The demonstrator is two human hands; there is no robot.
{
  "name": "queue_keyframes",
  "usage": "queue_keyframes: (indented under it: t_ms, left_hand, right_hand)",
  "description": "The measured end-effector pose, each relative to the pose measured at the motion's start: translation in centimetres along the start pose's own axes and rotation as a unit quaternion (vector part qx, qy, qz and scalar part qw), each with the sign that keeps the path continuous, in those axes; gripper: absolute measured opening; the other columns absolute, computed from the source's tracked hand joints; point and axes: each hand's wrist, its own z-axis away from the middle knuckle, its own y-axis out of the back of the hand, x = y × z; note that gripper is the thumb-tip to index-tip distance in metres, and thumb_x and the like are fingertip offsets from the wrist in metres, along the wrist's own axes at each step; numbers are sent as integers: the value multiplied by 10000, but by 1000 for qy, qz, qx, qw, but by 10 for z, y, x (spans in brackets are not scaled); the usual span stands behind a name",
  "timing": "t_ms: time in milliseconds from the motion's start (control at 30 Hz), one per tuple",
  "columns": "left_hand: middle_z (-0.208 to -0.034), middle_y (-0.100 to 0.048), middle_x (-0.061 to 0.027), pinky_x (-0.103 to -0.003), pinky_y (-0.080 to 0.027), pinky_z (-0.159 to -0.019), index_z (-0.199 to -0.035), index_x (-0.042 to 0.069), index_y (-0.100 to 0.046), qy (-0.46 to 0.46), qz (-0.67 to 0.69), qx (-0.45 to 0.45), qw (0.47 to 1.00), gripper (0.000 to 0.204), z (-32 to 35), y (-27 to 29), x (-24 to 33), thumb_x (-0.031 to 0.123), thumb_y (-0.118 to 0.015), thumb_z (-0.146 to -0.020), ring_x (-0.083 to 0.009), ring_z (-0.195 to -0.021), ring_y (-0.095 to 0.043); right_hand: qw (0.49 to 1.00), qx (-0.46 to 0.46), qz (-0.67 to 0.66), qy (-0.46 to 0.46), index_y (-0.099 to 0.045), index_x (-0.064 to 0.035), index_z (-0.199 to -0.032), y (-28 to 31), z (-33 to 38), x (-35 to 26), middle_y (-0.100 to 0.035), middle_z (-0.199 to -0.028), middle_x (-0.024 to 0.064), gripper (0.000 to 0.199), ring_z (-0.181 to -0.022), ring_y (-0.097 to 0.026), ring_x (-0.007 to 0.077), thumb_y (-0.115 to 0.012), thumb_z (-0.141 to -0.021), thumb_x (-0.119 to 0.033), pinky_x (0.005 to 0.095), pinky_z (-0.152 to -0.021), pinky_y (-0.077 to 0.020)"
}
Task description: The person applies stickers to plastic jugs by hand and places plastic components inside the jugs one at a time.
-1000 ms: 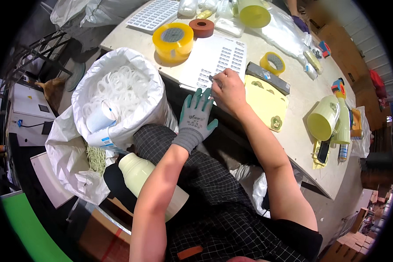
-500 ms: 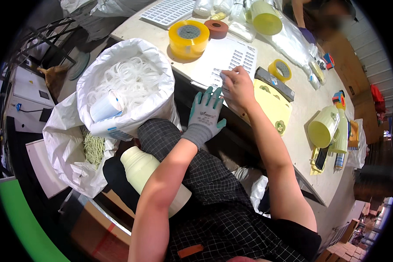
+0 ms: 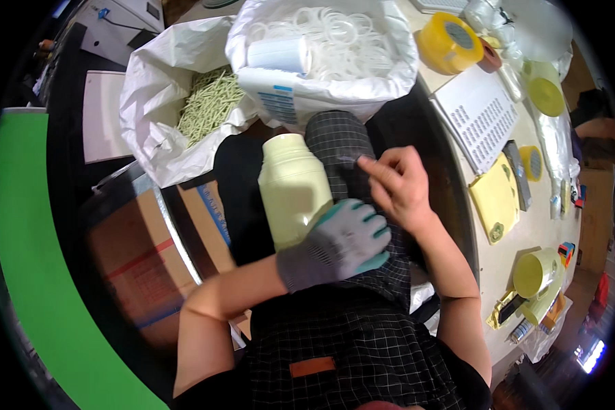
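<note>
A pale green bottle-shaped flask body [image 3: 294, 188] lies across my lap with its threaded neck pointing away from me. My left hand [image 3: 345, 239], in a grey glove with teal fingertips, is against the flask's lower right side, over my thigh. Its fingers curl downward and their tips are hidden, so I cannot tell whether they grip anything. My bare right hand [image 3: 403, 188] hovers above my right thigh, to the right of the flask's neck. Thumb and forefinger pinch a small clear strip [image 3: 348, 158] that looks like a sticker; its print is too small to make out.
Ahead stand a white sack of clear rings [image 3: 335, 34] and a sack of pale green strips [image 3: 208, 102]. The table at right holds label sheets [image 3: 478, 113], a yellow tape roll [image 3: 451, 42], a yellow card [image 3: 497, 198] and a pale green cup [image 3: 534, 272]. Cardboard boxes [image 3: 140, 253] sit at left.
My right hand has come off the label sheet to above my lap, with the small clear strip. My left hand has left the table edge for the flask's side. My view has turned toward my lap.
</note>
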Motion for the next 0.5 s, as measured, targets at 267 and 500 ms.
queue_keyframes:
  t_ms: [267, 500]
  left_hand:
    - [-1280, -652, -76, -464, -466, -949, -1252, 118, -658, 231, -118, 237, 936, 538, 120, -5, 5, 264, -869, -779, -282, -1107, -614]
    - [-1290, -667, -36, -437, -450, -953, -1218, 133, -695, 238, -85, 288, 924, 490, 135, -26, 7, 363, -853, -816, -253, -1099, -625]
  right_hand:
    - [984, -70, 24, 164, -792, -195, -1243, -33, -1, -44, -605, -949, 6, 605, -803, -587, 192, -836, -656, -58, 313, -656, -553]
    - [979, -75, 33, 189, -814, -180, -1217, -43, 0, -54, -591, -952, 13, 572, -807, -575, 201, -852, -653, -93, 313, -664, -544]
